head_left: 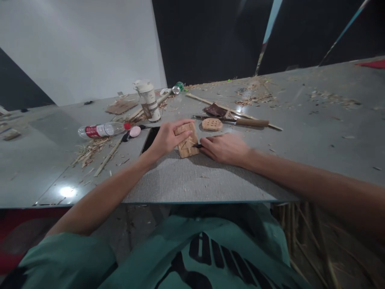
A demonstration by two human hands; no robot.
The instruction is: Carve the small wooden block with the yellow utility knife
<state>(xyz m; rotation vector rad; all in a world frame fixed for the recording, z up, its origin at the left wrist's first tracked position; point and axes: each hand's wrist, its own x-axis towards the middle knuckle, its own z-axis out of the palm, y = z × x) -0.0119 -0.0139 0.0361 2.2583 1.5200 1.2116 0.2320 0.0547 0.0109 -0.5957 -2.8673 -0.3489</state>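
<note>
Left hand (pixel 166 138) clamps our small wooden block (pixel 187 140) flat on the grey mat (pixel 192 176), fingers over its far end. Right hand (pixel 224 148) pinches a dark-tipped tool (pixel 197 145), touching the block's right edge. Its long axis runs away from us, between both hands, the phone (pixel 149 139) just left.

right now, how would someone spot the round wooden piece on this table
Start at the grey table and find the left hand pressing a rectangular wooden block. Just beyond that block, near a long wooden-handled tool, lies the round wooden piece. It is the only flat disc there, with a grid of small holes.
</note>
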